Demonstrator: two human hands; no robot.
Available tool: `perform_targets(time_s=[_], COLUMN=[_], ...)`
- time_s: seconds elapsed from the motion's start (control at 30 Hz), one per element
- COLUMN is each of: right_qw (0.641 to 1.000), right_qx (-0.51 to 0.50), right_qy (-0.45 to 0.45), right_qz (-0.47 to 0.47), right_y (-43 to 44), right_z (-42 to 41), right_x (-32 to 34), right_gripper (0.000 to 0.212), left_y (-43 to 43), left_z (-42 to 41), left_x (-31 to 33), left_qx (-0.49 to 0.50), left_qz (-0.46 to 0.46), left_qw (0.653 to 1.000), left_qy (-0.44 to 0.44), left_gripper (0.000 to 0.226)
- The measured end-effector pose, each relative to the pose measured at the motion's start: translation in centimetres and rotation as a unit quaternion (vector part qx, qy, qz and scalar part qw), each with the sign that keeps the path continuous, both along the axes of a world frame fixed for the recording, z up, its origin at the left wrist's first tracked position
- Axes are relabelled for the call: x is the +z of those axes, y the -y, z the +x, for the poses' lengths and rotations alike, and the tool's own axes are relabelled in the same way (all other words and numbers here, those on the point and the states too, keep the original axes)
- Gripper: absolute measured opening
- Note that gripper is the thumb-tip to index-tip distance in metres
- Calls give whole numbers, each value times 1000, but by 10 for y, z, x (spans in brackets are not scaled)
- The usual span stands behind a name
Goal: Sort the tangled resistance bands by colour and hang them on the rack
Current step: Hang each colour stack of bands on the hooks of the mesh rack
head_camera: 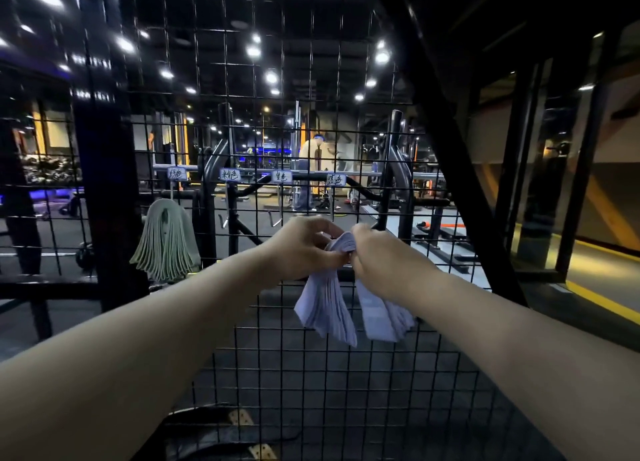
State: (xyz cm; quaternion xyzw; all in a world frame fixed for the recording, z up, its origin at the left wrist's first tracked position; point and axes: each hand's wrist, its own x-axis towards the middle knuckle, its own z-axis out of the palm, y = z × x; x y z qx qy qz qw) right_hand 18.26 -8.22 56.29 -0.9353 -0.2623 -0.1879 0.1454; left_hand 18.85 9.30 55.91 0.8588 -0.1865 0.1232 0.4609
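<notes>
- rack [258,308]: a black wire grid is seen across the middle. the step in hand is judged to be the hanging of a sorted bundle on it.
- green bands [166,242]: one full bunch is hung from the leftmost hook, at nine o'clock of the hands.
- purple bands [327,311]: folded over and held at the fold, just in front of the grid, with both tails hanging toward six o'clock. the fold should be held gathered so that every loop is slid over the hook tip together.
- left hand [301,246] and right hand [381,249]: each is curled round the fold and pinches it, side by side.
- hooks [277,220]: two bare ones are seen at eleven and twelve o'clock of the hands. a further one at one o'clock is hard to make out.
- labels [281,176]: one is fixed above each hook. the matching one should be checked first, though the writing cannot be read.
</notes>
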Motion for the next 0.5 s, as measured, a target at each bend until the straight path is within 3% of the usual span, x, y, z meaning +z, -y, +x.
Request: perform_targets(time_s=[0.07,0.13,0.2,0.3,0.5], right_qw=[999,997,995,993,994], right_qx=[-13,-28,-34,-36,-57], right_qy=[9,28,49,45,11], right_qz=[-29,-62,-85,-104,-96], right_y=[-6,-14,-20,-27,-39], right_z=[6,11,17,24,41], right_x=[2,3,3,2,-8], right_gripper=[7,25,34,28,26], left_y=[3,5,6,8,10], left_z=[2,3,2,7,23], left_x=[-6,-14,-19,-30,-46], left_qx=[44,105,157,197,241], left_qz=[95,201,253,310,270], left_qw=[990,954,922,890,907], left_qy=[95,194,246,270,215], left_gripper=[39,53,44,37,44])
